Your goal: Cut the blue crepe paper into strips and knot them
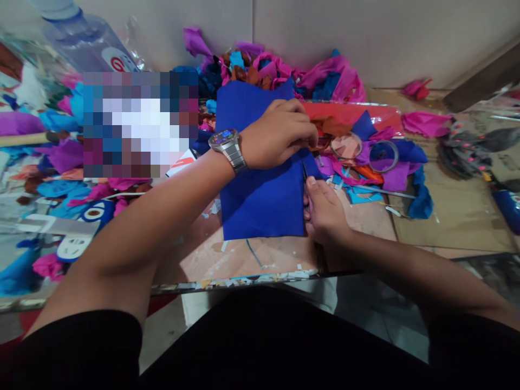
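A dark blue sheet (262, 206) lies on the table in the middle of the view. My left hand (284, 132), with a watch (228, 147) on the wrist, reaches across the sheet's upper part; its fingers are bent down at the right edge, and what they pinch there is hidden. At the sheet's right edge my right hand (325, 211) is closed round scissors (305, 172), whose dark blades point up along a narrow blue strip (313, 162). Most of the scissors' handle is hidden by the fingers.
Crumpled pink, purple, blue and orange scraps (276, 67) pile up behind and on both sides. Two tape rings (384, 156) lie to the right, near cardboard (442, 216). A bottle (87, 40) stands at the back left. The table's front edge (244, 280) runs near my body.
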Action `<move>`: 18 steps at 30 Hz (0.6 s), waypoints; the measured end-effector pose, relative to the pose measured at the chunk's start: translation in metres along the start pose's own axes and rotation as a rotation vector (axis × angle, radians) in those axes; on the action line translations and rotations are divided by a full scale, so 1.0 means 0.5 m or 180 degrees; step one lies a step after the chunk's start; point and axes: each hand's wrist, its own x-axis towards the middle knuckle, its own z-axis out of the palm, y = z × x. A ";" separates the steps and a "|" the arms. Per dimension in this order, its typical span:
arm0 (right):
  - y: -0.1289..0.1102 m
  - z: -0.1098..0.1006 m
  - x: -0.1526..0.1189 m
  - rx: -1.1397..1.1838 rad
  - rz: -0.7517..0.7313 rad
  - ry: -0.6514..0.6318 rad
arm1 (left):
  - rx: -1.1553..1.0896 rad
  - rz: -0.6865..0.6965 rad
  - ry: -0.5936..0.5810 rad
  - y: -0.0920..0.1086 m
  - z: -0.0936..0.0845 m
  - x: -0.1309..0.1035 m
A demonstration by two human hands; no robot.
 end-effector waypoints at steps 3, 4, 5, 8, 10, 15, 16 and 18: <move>0.001 0.002 0.000 0.0046 -0.0002 0.0084 | 0.0029 0.0013 -0.0028 0.007 -0.003 0.001; 0.001 0.002 0.000 0.0073 0.0009 0.0089 | 0.0035 0.0022 -0.0025 0.008 -0.004 0.001; 0.001 0.003 0.000 0.0096 0.0018 0.0086 | 0.0041 0.0035 -0.0003 0.009 -0.004 0.001; -0.001 0.003 0.000 0.0106 0.0027 0.0070 | 0.0055 0.0073 0.0108 0.009 -0.002 0.001; -0.002 0.004 -0.001 0.0080 0.0019 0.0083 | 0.0051 0.0071 0.0149 0.009 0.000 0.001; 0.001 0.002 0.001 -0.0015 -0.0013 0.0109 | -0.0011 0.0023 0.0146 0.010 0.001 0.002; 0.003 0.000 0.002 -0.0036 -0.0028 0.0124 | -0.0014 0.0012 0.0143 0.011 0.000 0.002; 0.009 -0.005 0.006 -0.0086 -0.0065 0.0185 | 0.0008 0.0025 0.0175 0.012 -0.001 0.002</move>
